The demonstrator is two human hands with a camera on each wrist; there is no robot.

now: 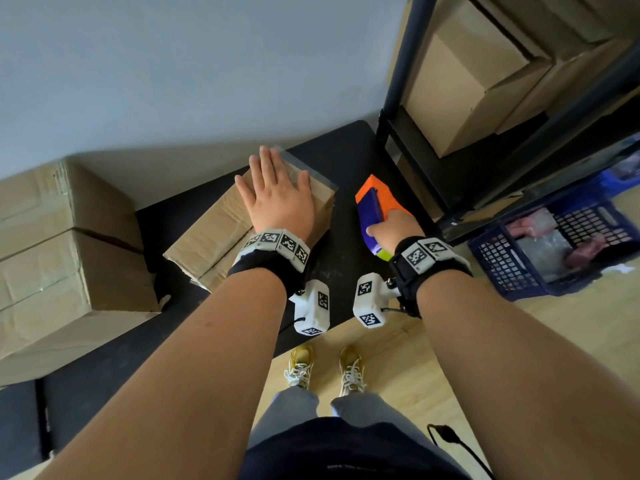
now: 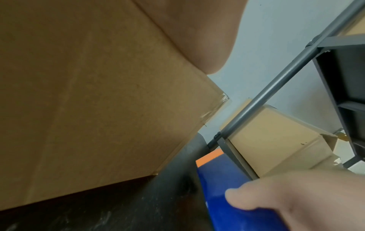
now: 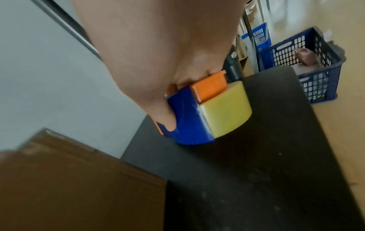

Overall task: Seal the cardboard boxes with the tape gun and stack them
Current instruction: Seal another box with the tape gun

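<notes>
we're pressing left hand flat, fingers straight, on the cardboard box | right hand gripping tape gun just beside it, over black table

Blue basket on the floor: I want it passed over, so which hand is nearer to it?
Right. The right hand, gripping the tape gun, is beside the shelf frame near the blue basket; the left hand rests flat on the cardboard box, farther away.
</notes>
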